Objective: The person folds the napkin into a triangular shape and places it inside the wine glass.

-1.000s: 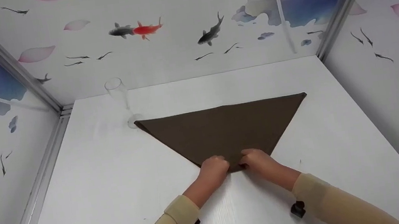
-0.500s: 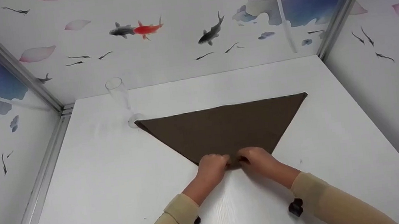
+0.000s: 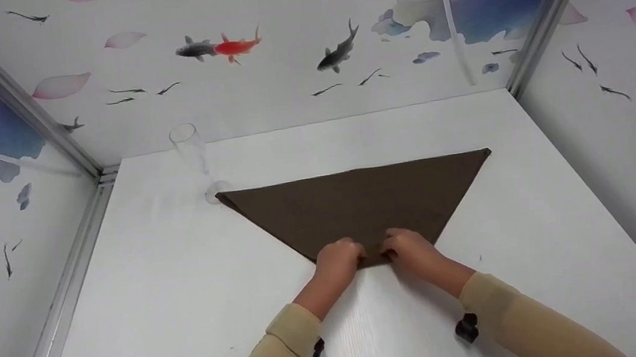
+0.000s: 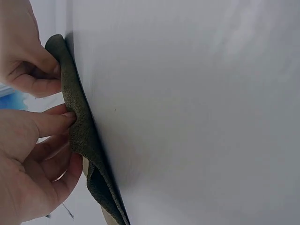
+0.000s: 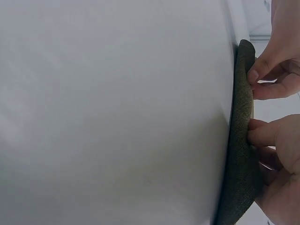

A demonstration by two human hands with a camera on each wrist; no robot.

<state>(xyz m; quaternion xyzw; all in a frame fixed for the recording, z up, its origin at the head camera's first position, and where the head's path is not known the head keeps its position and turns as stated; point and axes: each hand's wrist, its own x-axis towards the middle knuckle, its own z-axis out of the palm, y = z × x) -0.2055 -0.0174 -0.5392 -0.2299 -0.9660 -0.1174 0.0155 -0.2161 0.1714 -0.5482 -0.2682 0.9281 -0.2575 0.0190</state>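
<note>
A dark brown cloth (image 3: 357, 204) lies on the white table, its long straight edge at the back and its sides narrowing toward the person. Its near edge is rolled or folded into a thick band, best seen in the left wrist view as a cloth roll (image 4: 77, 103). At the left of this band, my left hand (image 3: 338, 262) pinches the cloth between thumb and curled fingers. A short gap to the right, my right hand (image 3: 413, 251) pinches the same band. The right wrist view shows both thumbs against the cloth edge (image 5: 241, 131). The fingers' far sides are partly hidden.
A tall clear glass (image 3: 192, 157) with a round foot stands just beyond the cloth's back left corner. Printed panels with fish and petals, such as the back panel (image 3: 284, 98), enclose the white table (image 3: 189, 315) at the back and both sides.
The cloth's near edge has shifted slightly away from the person, with both hands moving forward along with it. The right fingers have lifted a little and regripped. The glass stays put.
</note>
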